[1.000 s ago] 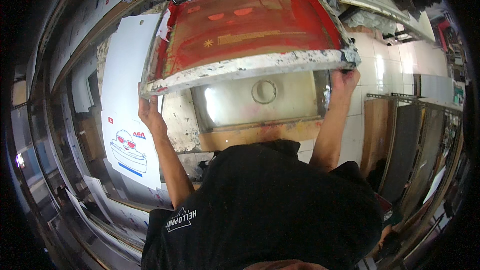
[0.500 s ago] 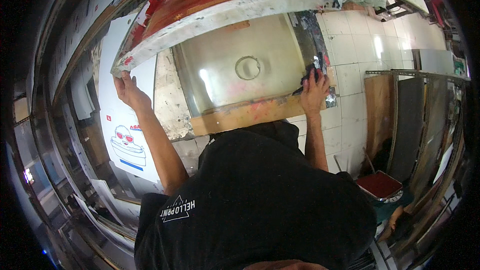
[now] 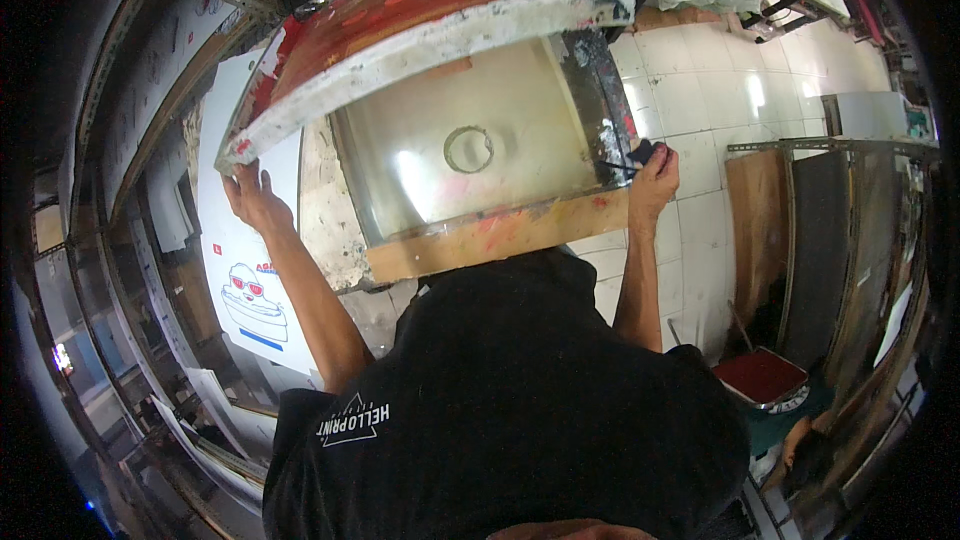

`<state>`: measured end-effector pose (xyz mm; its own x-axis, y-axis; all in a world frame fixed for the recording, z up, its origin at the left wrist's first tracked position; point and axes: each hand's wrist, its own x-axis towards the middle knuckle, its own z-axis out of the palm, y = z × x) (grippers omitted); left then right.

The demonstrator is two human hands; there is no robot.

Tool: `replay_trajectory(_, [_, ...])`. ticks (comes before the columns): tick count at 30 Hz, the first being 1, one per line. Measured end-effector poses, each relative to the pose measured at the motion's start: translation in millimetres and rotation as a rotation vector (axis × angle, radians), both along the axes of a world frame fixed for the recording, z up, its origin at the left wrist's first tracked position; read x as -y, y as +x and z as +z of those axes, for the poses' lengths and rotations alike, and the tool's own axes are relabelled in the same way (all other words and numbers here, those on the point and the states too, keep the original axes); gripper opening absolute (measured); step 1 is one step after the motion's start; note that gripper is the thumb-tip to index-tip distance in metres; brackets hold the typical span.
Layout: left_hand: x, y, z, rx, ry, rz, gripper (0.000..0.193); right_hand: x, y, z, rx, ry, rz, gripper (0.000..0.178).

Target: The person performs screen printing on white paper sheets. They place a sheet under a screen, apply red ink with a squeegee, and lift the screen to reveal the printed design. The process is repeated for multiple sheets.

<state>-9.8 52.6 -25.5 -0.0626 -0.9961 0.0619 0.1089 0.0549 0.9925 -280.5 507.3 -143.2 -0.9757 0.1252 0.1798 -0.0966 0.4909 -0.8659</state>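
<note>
A screen printing frame (image 3: 440, 48) with a white, ink-spotted edge and red ink inside is tilted up over a glass-topped table (image 3: 400, 130). My left hand (image 3: 258, 198) grips its near left corner from below, partly hidden by the corner. Just off the table's right edge, my right hand (image 3: 655, 180) is closed around a small dark cloth (image 3: 643, 152). A ring-shaped object (image 3: 468, 150) shows in the middle of the glass; I cannot tell whether it lies on or under it. The table's near wooden edge (image 3: 490, 232) carries red and yellow stains.
A white printed sheet (image 3: 245, 270) with a blue and red drawing lies at the left beside shelving racks (image 3: 130, 130). At the lower right stands a container of dark red ink (image 3: 762, 377). Leaning boards (image 3: 757, 230) stand at the right on the tiled floor (image 3: 690, 90).
My right hand has moved off the table's dark right border toward the right, taking the dark cloth with it. My left hand stays at the screen frame's corner. The whole view has shifted slightly.
</note>
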Motion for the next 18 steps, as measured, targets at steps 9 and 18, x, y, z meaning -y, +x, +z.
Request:
replay_trajectory(9, [-34, 33, -54, -0.016, 0.205, -0.080, 0.050, -9, -29, 1, 0.142, -0.214, 0.029, 0.023])
replay_trajectory(18, [-57, 44, -126, 0.019, 0.439, 0.020, 0.056, -25, -39, -22, 0.335, -0.245, 0.060, 0.029])
